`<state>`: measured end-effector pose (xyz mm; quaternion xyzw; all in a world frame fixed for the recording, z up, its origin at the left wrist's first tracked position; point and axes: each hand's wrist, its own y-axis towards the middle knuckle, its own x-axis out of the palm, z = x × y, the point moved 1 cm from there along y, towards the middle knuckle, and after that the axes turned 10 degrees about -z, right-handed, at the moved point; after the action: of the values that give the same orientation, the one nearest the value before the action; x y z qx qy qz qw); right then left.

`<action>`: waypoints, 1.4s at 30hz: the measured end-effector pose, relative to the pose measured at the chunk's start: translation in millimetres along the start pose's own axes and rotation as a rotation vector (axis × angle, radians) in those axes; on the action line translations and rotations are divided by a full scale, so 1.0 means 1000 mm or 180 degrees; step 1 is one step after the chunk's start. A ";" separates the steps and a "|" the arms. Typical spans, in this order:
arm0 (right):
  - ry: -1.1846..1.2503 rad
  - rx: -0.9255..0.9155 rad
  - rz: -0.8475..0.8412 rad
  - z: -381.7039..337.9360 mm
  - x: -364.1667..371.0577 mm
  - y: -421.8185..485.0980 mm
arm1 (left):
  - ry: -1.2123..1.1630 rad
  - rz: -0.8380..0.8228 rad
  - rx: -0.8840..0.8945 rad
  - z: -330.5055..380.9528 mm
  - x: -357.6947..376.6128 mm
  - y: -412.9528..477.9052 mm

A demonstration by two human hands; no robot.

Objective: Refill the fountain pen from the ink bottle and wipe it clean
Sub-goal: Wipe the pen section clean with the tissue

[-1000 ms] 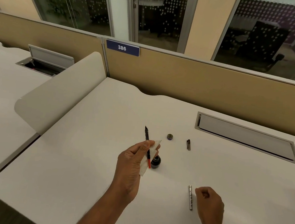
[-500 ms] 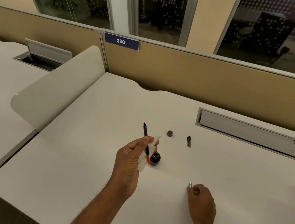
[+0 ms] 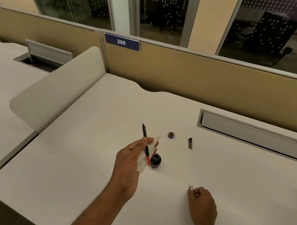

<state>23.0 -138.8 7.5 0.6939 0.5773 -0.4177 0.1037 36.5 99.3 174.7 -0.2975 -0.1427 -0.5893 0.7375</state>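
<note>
My left hand point(image 3: 131, 157) holds the fountain pen's inner part point(image 3: 145, 141), nib pointing up and away, its orange end down, together with a white tissue point(image 3: 148, 154). Just right of that hand the open black ink bottle point(image 3: 155, 161) stands on the white desk point(image 3: 85, 169). My right hand point(image 3: 201, 205) rests low on the desk, closed around the silver pen barrel point(image 3: 191, 187), of which only the tip shows. The bottle's lid point(image 3: 171, 135) and the dark pen cap point(image 3: 190, 143) lie farther back.
A closed cable tray flap point(image 3: 249, 137) is set into the desk at the right. A rounded beige divider point(image 3: 56, 93) borders the left side, and a tan partition point(image 3: 201, 77) labelled 386 runs along the back. The neighbouring desk has an open cable tray point(image 3: 41, 58).
My right hand slid over the silver barrel and closed on it; it lay free on the desk one second ago. The left hand has kept its hold of pen and tissue.
</note>
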 end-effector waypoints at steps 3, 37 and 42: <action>0.0226 0.0028 0.0035 -0.004 -0.005 -0.005 | -0.0074 -0.0023 -0.0013 0.001 0.001 0.000; 0.1612 -0.1712 -0.0611 -0.168 -0.059 -0.132 | 0.0058 -0.0209 0.0096 0.023 0.029 -0.028; 0.1685 -0.1760 -0.0588 -0.174 -0.062 -0.132 | 0.0126 -0.0180 0.0068 0.025 0.030 -0.033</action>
<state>-13.1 -32.9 204.9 0.6686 0.7349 -0.0606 0.0961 16.4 87.3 219.9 -0.2737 -0.1427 -0.6141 0.7264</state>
